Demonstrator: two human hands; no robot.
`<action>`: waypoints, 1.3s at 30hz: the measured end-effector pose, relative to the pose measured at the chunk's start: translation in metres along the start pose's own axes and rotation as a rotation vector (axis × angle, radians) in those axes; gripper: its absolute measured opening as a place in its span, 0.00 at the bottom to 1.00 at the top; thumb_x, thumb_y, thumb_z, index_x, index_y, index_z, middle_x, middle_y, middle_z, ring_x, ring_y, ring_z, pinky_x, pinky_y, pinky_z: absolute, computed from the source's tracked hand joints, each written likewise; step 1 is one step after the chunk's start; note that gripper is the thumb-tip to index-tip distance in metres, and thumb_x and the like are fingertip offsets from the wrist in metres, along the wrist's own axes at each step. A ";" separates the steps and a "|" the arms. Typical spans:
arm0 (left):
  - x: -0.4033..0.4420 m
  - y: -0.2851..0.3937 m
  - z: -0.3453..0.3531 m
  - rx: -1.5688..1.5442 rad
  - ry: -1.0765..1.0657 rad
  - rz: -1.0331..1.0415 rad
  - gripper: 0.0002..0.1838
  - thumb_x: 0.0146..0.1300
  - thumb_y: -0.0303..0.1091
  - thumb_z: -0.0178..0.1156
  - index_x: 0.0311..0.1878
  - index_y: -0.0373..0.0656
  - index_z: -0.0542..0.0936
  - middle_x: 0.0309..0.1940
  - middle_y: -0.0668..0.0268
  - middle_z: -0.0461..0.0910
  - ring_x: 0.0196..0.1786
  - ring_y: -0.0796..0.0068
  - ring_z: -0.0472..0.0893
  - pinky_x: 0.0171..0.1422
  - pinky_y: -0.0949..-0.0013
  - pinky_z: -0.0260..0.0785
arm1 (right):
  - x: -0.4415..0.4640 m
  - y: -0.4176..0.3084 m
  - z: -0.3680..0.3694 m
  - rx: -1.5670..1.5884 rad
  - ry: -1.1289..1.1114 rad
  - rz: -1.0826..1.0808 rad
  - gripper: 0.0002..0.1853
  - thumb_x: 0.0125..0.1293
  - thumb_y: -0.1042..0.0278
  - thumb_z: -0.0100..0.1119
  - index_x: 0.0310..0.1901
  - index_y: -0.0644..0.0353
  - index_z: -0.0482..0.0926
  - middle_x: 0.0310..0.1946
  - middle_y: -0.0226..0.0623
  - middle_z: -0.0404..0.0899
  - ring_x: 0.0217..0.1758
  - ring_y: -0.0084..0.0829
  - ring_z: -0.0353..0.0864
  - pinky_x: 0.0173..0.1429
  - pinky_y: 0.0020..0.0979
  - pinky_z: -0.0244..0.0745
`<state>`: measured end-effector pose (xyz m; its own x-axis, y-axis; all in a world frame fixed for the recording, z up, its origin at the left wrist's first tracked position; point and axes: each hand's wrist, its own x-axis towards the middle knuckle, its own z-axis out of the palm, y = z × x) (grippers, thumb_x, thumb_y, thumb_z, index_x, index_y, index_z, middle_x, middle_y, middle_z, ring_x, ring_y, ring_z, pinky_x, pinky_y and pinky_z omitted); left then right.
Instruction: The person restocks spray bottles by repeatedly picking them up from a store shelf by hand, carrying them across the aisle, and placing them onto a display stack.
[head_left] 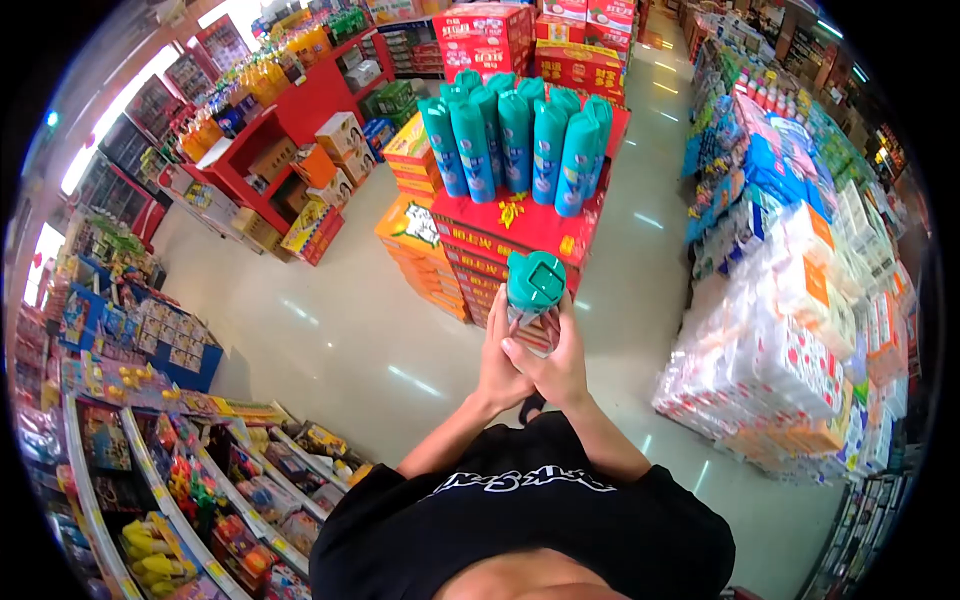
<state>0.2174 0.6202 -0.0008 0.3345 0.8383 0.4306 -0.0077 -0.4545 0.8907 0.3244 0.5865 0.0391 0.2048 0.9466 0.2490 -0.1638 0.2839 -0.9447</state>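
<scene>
Both hands are wrapped around a teal-lidded container [537, 281] in front of my chest. Its lid faces up and has a square recess in it. Below the lid, the body looks pale or see-through but is mostly hidden by my fingers. My left hand [498, 352] grips its left side, and my right hand [560, 358] closes round the right side, with the two hands touching at the base. Just beyond stands a group of tall teal and blue cans [515, 140] on a stack of red boxes [500, 222].
Orange cartons [420, 240] adjoin the red stack's left side. Wrapped white packs [760, 360] are piled along the right. Shelves of small packaged goods [200, 480] stand at lower left. A red display shelf [300, 125] with bottles is at the back left, across the shiny floor [330, 320].
</scene>
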 end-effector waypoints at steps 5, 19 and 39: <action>0.122 -0.025 -0.008 -0.272 -0.063 -0.041 0.59 0.54 0.34 0.74 0.81 0.35 0.45 0.76 0.46 0.55 0.80 0.51 0.57 0.80 0.56 0.56 | 0.111 0.032 -0.016 -0.160 0.067 -0.061 0.57 0.55 0.66 0.76 0.77 0.73 0.45 0.69 0.52 0.66 0.74 0.41 0.67 0.77 0.41 0.62; 0.253 -0.150 -0.047 0.011 -0.202 -0.140 0.61 0.56 0.29 0.69 0.82 0.40 0.35 0.74 0.44 0.43 0.78 0.43 0.50 0.81 0.49 0.51 | 0.269 0.085 0.002 -0.208 0.212 0.107 0.54 0.56 0.62 0.77 0.78 0.64 0.51 0.72 0.43 0.62 0.76 0.38 0.63 0.78 0.41 0.58; 0.261 -0.201 -0.038 -0.078 -0.142 -0.052 0.60 0.51 0.23 0.62 0.82 0.39 0.35 0.76 0.43 0.36 0.80 0.41 0.45 0.83 0.50 0.42 | 0.295 0.118 0.006 -0.267 0.263 0.008 0.54 0.59 0.64 0.75 0.79 0.64 0.48 0.74 0.46 0.61 0.77 0.41 0.63 0.77 0.45 0.60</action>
<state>0.2704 0.9417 -0.0624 0.4662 0.8064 0.3639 -0.0580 -0.3826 0.9221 0.3599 0.8997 0.0026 0.4514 0.8671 0.2107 0.0838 0.1939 -0.9774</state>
